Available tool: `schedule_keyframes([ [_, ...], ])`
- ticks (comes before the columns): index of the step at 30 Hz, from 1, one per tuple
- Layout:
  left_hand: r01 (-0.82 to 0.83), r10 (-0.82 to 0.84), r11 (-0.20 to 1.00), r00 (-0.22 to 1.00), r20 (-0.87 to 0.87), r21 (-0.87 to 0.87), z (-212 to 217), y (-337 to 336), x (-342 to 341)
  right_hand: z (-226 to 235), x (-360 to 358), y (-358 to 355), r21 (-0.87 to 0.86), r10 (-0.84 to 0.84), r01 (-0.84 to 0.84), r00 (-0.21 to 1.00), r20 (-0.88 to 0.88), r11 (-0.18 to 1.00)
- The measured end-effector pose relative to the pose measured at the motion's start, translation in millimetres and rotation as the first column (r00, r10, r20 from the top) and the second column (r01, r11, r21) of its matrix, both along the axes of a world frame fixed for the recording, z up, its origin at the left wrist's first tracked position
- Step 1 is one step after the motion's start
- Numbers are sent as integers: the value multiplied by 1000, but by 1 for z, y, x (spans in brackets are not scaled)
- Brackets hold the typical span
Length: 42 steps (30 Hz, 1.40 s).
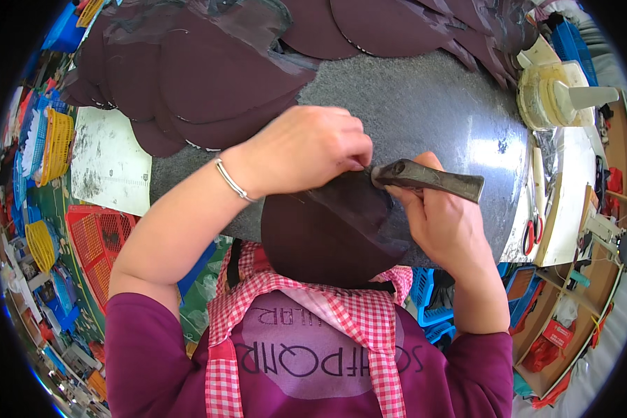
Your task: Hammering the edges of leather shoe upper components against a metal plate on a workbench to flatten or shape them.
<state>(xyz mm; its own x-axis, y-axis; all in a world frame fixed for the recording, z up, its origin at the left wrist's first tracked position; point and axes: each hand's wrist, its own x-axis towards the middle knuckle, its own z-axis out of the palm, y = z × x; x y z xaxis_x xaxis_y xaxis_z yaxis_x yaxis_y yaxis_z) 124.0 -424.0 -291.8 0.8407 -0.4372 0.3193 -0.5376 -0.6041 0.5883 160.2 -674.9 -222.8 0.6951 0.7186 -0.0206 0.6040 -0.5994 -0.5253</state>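
A dark brown curved leather-like piece (pixel 327 233) lies at the near edge of the grey slab (pixel 411 90), partly overhanging toward my apron. My left hand (pixel 313 150) has its fingers pinched at the piece's upper edge. In my right hand (pixel 442 216) is a hammer (pixel 432 177), gripped close to its dark metal head. The hammer's face is down by the piece's upper right edge, just right of my left fingertips. Most of the hammer's handle is hidden by my right hand.
Overlapping stacks of similar dark brown pieces (pixel 223 70) cover the far side. At right stand a glue pot (pixel 554 94) with a pale spout-like part and red-handled scissors (pixel 533 233). Red (pixel 101 233) and yellow baskets (pixel 57 146) sit left; a blue crate (pixel 432 299) is below the slab.
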Motion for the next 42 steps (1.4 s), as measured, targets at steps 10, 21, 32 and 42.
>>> schedule_keyframes([
  [10, -9, -8, 991, 993, 120, 134, 9, 5, -9, -7, -2, 10, 16, 26, -27, 998, 51, 999],
  [21, -193, 173, 970, 975, 141, 148, 10, -5, -29, -4, 4, 22, 48, 29, -31, 999, 34, 998],
  [32, -409, 390, 908, 905, 170, 93, 5, -22, -50, -9, 3, 25, 58, 32, -33, 999, 26, 998],
  [42, -400, 395, 916, 911, 119, 27, 4, -19, -55, -10, 7, 25, 45, 52, -53, 998, 26, 998],
])
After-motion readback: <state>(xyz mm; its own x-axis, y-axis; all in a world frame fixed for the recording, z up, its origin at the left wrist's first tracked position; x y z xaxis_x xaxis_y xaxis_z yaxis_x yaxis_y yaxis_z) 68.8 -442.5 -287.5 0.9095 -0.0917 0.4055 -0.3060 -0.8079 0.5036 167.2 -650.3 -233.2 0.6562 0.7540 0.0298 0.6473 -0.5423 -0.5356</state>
